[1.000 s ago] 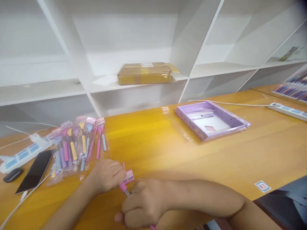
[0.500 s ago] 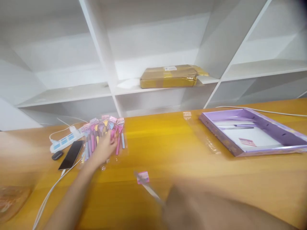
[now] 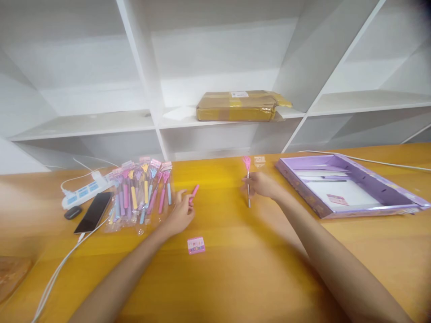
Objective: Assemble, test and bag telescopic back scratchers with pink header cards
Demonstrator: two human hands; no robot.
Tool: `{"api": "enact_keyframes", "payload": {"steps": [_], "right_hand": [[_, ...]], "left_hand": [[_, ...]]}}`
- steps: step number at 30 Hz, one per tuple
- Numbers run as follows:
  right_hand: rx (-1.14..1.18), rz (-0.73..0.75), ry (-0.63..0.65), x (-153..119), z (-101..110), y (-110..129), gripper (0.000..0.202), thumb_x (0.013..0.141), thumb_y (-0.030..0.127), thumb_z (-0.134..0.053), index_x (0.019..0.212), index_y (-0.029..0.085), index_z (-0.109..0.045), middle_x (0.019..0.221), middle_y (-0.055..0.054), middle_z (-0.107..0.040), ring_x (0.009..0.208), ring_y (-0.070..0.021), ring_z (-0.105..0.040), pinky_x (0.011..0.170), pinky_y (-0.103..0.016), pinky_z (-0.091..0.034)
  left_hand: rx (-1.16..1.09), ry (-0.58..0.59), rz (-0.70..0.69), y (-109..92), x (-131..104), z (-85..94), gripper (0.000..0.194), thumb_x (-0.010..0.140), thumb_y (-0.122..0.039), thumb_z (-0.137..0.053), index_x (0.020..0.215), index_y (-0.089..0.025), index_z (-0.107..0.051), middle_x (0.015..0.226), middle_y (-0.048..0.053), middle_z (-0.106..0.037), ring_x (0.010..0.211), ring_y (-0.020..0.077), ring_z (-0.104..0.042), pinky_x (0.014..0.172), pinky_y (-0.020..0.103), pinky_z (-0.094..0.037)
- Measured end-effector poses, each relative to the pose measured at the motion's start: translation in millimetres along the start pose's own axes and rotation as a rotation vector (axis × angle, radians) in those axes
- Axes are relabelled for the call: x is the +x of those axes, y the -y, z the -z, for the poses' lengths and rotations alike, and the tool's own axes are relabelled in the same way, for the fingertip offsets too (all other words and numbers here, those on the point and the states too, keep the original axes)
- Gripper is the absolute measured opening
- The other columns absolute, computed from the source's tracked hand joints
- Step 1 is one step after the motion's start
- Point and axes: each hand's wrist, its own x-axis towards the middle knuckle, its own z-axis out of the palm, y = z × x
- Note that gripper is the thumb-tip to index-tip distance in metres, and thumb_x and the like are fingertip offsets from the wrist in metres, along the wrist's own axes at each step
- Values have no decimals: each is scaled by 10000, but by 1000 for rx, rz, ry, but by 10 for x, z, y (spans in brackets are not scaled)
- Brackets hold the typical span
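Note:
My left hand [image 3: 182,211] is closed on a slim pink tube [image 3: 194,193], just right of the packaged back scratchers. Farther right, my right hand [image 3: 260,184] pinches the thin metal rod of a back scratcher with a pink hand-shaped head [image 3: 247,162], held upright. Several bagged back scratchers [image 3: 134,202] with pink, yellow, blue and purple handles lie side by side at the left. A small pink printed card [image 3: 195,245] rests on the table below my left hand. Behind my right hand lies a clear plastic bag with a printed header [image 3: 259,160].
An open purple box [image 3: 303,197] with a card and a thin rod inside stands at right. A power strip [image 3: 85,194], phone [image 3: 93,212], black earbud case [image 3: 72,212] and white cables sit at left. A taped cardboard box [image 3: 235,106] rests on the shelf behind.
My left hand has moved right, away from the bagged back scratchers, with the pink tube. My right hand has gone from the blurred near edge to the table's back, carrying the back scratcher.

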Motion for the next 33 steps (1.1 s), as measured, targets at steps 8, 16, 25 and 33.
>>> {"api": "enact_keyframes", "payload": {"steps": [8,16,25,33], "right_hand": [[-406,-59,-215,52,-538,-21,336,1076,340,-432,1230,103,-614,981,-250,-734,1003,-377,-746,903,-497,-513],[-377,-25,-274,175,-622,-185,351,1063,441,-398,1203,183,-591,1236,-182,-713,1011,-328,-732,775,-385,-494],[-48,-79,-285,339,-503,-387,310,932,436,-622,1090,176,-679,1056,-134,-780,980,-277,-718,759,-309,-451],[184,-86,-492,338,-467,-475,187,891,319,-557,920,169,-663,935,-113,-754,871,-234,-682,774,-302,-458]], "left_hand": [[221,-136,-66,-12,-59,95,369,924,-79,-497,1242,-215,-626,1424,123,-527,980,199,-689,952,396,-581],[861,-254,248,207,42,654,384,1014,-302,-501,1323,-103,-611,1241,223,-685,1277,405,-599,1043,489,-491],[848,-207,287,281,8,634,722,975,-482,-602,1485,-5,-417,1249,296,-690,1211,409,-666,938,429,-530],[734,-154,340,258,24,688,601,898,-155,-530,1480,-38,-436,951,188,-766,907,322,-755,768,356,-526]]}}
